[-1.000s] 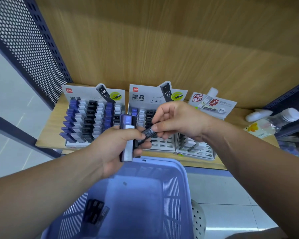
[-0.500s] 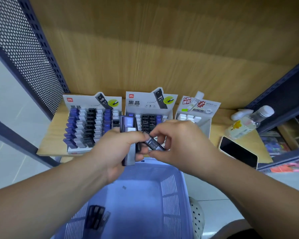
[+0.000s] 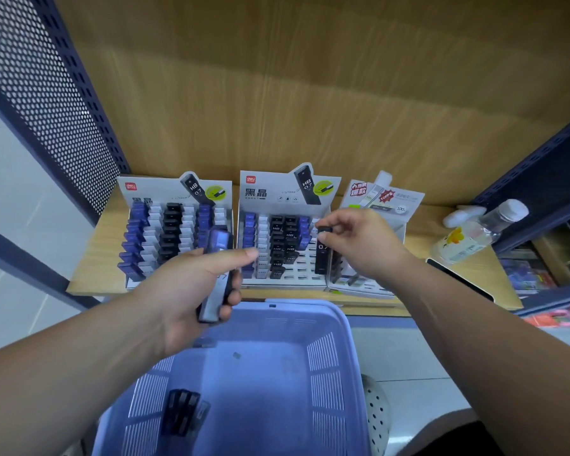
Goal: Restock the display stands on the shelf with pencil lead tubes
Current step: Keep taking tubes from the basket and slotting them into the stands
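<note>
My left hand (image 3: pixel 191 287) grips a small bundle of lead tubes (image 3: pixel 216 274), blue and grey, upright above the basket's far rim. My right hand (image 3: pixel 359 241) pinches the top of one black lead tube (image 3: pixel 322 256) marked 0.7, hanging upright over the right side of the middle display stand (image 3: pixel 287 199). That stand holds blue, white and black tubes on its left, with open slots on its right. The left display stand (image 3: pixel 175 195) is packed with tubes. A third stand (image 3: pixel 382 200) at the right is partly hidden behind my right hand.
A purple plastic basket (image 3: pixel 329 363) sits below the wooden shelf (image 3: pixel 468 274), with a few black tubes (image 3: pixel 183 411) in its near left corner. A clear bottle (image 3: pixel 477 232) and a dark phone (image 3: pixel 458 279) lie on the shelf's right. A perforated metal panel (image 3: pixel 46 83) bounds the left.
My right hand has pulled one black tube away from the bundle and carried it up and right over the middle stand. My left hand keeps holding the bundle.
</note>
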Demonstrator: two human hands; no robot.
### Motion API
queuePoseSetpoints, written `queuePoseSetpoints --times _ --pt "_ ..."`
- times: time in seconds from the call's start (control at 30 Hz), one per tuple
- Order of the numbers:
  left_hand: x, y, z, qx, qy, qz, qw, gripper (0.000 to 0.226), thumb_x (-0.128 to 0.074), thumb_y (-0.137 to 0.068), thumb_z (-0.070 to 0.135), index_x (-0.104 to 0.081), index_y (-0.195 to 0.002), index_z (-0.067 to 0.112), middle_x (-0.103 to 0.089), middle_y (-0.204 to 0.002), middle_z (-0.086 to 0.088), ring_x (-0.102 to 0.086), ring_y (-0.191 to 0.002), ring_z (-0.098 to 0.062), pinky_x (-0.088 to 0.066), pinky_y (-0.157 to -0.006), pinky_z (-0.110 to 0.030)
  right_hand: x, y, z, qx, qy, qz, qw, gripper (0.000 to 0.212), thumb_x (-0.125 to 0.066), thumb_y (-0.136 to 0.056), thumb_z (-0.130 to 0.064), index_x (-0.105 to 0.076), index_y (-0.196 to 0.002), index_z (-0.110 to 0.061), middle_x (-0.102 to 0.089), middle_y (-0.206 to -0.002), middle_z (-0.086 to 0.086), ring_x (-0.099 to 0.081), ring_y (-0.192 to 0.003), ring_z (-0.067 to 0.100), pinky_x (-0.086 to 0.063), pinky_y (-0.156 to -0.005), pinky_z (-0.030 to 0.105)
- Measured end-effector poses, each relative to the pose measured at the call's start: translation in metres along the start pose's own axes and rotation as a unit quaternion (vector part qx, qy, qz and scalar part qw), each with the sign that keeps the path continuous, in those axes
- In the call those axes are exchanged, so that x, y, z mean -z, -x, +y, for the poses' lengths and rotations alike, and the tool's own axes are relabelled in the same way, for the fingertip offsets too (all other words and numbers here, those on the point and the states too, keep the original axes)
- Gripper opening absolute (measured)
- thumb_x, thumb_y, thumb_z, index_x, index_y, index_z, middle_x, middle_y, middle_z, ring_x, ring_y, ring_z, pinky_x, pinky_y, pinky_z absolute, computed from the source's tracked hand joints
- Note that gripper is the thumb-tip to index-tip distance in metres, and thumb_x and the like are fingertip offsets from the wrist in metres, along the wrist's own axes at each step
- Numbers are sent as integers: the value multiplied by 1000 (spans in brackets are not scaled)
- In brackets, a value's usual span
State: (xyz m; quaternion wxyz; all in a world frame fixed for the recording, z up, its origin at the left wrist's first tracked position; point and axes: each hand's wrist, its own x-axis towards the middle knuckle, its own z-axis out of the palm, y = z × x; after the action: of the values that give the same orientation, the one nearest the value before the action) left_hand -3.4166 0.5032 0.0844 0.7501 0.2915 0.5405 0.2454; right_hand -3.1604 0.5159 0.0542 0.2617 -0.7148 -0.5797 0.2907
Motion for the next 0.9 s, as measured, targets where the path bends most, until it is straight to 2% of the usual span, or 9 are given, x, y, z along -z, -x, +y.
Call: queuePoseSetpoints --times 0.07,0.2,0.37,0.5,0.63,0.77,0.9 --pt "4 -3 2 10 5 -20 1000 51 -80 -63 34 -64 -107 13 -52 -65 -2 -45 -50 -14 -32 -39 -23 -4 -10 6 4 44 -3 999 16 -78 -87 -15 -69 -87 -29 -61 -73 -7 -53 -60 1 -42 -61 15" --pt "10 -15 4 13 28 -53 998 46 -71 -63 32 -61 -103 11 -51 -63 -5 -45 -48 -18 -30 -35 -21 -18 -22 21 7 114 -35 993 12 -78 -85 -12 -74 -90 -21 -69 -82 -3 -63 -76 12 -41 -60 5" --pt "11 -22 3 12 34 -26 999 46 -70 -63 24 -56 -104 9 -53 -64 -8 -43 -47 -19 -28 -32 -23 -38 -30 32 70 152 -61 984 15 -76 -85 -8 -77 -99 -13 -66 -89 -5 -61 -79 10 -47 -77 20" --pt "9 -26 3 26 29 10 999 13 -62 -87 18 -52 -93 11 -49 -61 -7 -38 -47 -18 -25 -34 -22 -46 -35 33 105 189 -76 973 12 -76 -84 -7 -74 -95 -10 -68 -91 3 -63 -80 19 -53 -79 33" --pt "10 -27 2 26 29 17 999 12 -62 -88 17 -52 -92 13 -50 -61 -7 -40 -46 -18 -25 -34 -22 -50 -37 29 131 209 -84 965 10 -76 -86 -10 -74 -96 -13 -66 -90 2 -57 -77 16 -52 -78 34" --pt "11 -27 2 14 23 30 999 10 -63 -89 17 -56 -93 12 -56 -64 -8 -47 -49 -19 -28 -36 -22 -54 -36 29 139 222 -107 959 11 -74 -87 -9 -75 -97 -13 -68 -96 3 -62 -83 21 -53 -81 37" --pt "11 -22 4 13 38 10 999 12 -65 -88 19 -60 -98 13 -65 -74 -8 -57 -52 -18 -30 -35 -20 -59 -32 30 142 236 -86 958 19 -71 -90 -13 -78 -107 -15 -65 -107 5 -65 -87 26 -53 -82 35"
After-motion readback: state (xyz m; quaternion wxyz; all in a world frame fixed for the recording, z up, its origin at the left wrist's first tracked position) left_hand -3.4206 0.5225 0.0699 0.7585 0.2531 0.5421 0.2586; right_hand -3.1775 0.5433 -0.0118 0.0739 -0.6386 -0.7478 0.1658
